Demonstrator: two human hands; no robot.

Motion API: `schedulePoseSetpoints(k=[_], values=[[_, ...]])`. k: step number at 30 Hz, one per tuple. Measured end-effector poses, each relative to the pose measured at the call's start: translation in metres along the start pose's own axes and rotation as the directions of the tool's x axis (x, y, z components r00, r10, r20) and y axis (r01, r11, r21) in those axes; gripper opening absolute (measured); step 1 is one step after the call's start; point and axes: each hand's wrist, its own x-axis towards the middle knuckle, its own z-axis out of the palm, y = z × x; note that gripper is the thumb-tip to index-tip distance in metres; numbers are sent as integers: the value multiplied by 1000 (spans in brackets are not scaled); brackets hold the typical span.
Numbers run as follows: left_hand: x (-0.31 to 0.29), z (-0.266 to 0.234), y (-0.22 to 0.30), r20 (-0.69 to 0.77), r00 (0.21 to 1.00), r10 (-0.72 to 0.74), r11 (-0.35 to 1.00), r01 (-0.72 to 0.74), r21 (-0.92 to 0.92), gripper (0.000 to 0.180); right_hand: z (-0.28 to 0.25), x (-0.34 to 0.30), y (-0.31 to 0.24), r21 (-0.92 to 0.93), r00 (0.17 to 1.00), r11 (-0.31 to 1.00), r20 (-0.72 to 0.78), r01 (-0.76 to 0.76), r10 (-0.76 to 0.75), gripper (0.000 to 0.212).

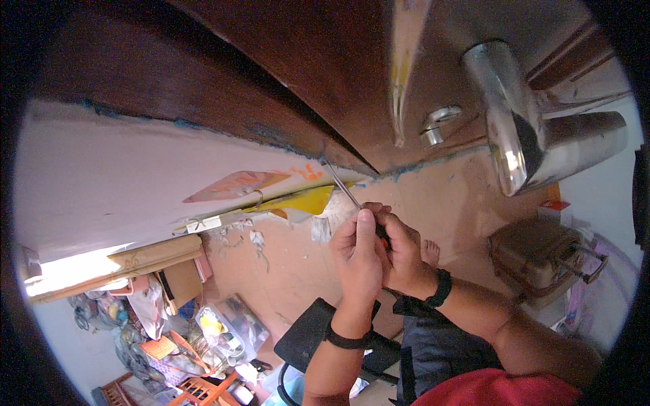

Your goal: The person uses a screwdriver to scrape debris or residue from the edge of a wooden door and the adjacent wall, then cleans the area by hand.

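Note:
Both my hands are closed together round the handle of a screwdriver (344, 188), whose thin metal shaft points up and away to the left. My left hand (359, 254) lies with its thumb along the handle. Wrapped round from the other side is my right hand (406, 254); most of the dark handle is hidden in the fingers. The tip meets the lower edge of a dark brown wooden frame (203, 101), beside the pale wall (122, 155). Ragged blue bits (271, 139) run along that edge. Whether the tip is wedged in I cannot tell.
A brown door (352, 68) with a shiny metal handle (508, 135) and a small latch (440, 125) rises at right. A suitcase (535, 254), a yellow sheet (301, 201), scraps (257, 238), a black stool-like seat (308, 335) and a clear box (237, 325) surround me.

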Motion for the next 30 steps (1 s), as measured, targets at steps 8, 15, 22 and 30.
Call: schedulePoseSetpoints(k=[8, 15, 22, 30], values=[[1, 1, 0, -22, 998, 51, 997, -50, 63, 29, 0, 3, -6, 30, 1000, 999, 14, 15, -16, 36], [0, -2, 0, -16, 1000, -1, 999, 1, 45, 25, 0, 1, -6, 11, 1000, 1000, 3, -11, 11, 37], [-3, -1, 9, -46, 999, 4, 994, 1, 109, 23, 0, 3, -13, 57, 1000, 998, 23, 1, -3, 37], [-3, 3, 6, -55, 998, 22, 997, -18, 71, 25, 2, 0, -9, 69, 1000, 997, -2, -17, 18, 35]])
